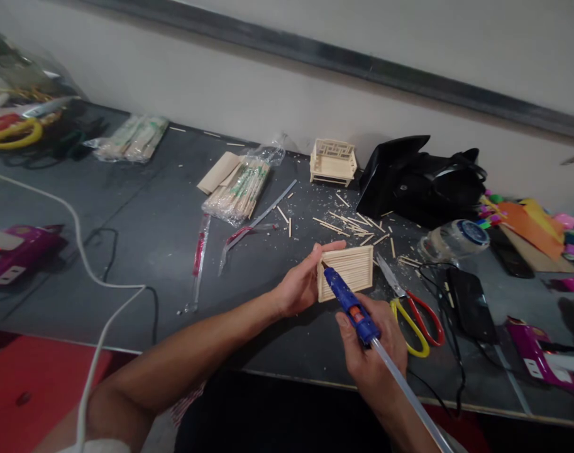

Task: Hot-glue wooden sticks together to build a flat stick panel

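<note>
My left hand (302, 286) grips the left edge of a small rectangular panel (350, 272) made of thin wooden sticks, tilted above the table's front part. My right hand (378, 343) is wrapped round a blue glue gun (346, 296), with a long clear glue stick (407, 387) coming out of its back. The gun's tip is at the panel's left edge, near my left thumb. Beyond the panel, loose short sticks (350, 223) and crumbs lie scattered. A small wooden bench model (332, 165) stands near the wall.
Scissors with yellow and red handles (419, 321) lie right of my right hand. Farther right are a glass jar (451, 240), black phone (473, 305), cables and a black bag (423, 182). Packed sticks (239, 185) lie at back left; a white cable (79, 233) crosses the left side.
</note>
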A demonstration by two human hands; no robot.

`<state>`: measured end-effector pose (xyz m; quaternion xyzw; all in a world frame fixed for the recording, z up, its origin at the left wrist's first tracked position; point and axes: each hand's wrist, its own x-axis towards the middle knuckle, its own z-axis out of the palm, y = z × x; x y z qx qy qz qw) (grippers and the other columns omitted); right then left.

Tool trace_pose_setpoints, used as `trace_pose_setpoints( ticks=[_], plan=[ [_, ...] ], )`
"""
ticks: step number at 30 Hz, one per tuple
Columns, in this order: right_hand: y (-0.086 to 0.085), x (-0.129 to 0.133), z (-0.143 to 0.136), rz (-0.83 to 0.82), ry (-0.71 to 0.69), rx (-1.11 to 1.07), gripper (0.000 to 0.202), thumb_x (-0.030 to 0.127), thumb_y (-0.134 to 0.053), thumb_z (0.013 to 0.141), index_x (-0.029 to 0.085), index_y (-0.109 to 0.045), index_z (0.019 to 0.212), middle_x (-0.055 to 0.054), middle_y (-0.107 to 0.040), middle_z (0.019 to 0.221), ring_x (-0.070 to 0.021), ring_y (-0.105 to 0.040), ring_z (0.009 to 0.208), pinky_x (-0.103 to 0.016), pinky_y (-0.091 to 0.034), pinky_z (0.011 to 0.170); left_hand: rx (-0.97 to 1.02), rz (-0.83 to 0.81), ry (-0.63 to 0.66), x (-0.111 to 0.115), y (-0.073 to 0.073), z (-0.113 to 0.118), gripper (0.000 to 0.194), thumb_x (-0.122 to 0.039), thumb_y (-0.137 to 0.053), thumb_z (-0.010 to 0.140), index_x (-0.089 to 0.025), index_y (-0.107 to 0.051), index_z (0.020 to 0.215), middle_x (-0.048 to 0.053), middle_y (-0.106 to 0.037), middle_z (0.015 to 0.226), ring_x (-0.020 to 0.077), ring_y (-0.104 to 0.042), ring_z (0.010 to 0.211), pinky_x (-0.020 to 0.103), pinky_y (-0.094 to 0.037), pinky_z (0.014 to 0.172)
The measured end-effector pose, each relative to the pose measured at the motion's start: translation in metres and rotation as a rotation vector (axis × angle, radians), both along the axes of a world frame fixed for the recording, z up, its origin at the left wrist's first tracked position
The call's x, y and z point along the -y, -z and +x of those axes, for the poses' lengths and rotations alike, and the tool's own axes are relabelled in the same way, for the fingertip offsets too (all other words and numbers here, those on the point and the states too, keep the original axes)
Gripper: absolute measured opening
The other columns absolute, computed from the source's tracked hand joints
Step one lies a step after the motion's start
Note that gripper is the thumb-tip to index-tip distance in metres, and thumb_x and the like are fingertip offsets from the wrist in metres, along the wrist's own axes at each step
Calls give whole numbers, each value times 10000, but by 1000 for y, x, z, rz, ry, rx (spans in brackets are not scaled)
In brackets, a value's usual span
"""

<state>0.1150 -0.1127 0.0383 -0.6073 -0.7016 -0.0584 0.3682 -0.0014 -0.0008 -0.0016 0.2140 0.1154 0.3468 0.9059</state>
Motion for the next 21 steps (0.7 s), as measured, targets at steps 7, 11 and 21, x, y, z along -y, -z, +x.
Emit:
trace_pose_setpoints(
  ticks=[7,11,21],
  plan=[
    [3,2,1,3,-22,15,201,337,-508,983,194,-555,1117,-65,-661,860,-217,-625,745,-358,-512,656,-8,-20,-27,-1,-4,1,486,-564,-603,904,-215,-656,1239,94,-708,1187,256,-652,1068,386,-470,943],
    [6,4,1,-21,-13,18,208,361,-503,984,200,-545,1109,-57,-650,843,-213,-618,723,-356,-511,637,11,-34,-33,-2,-5,1,464,-539,-573,932,-195,-657,1233,103,-705,1193,252,-650,1082,384,-459,970],
    [9,10,3,-39,-30,1,194,333,-515,977,191,-543,1107,-55,-647,843,-200,-611,727,-340,-515,647,24,-82,-21,-4,-6,0,447,-506,-498,979,-182,-642,1251,105,-715,1167,248,-672,1058,378,-468,969]
  ],
)
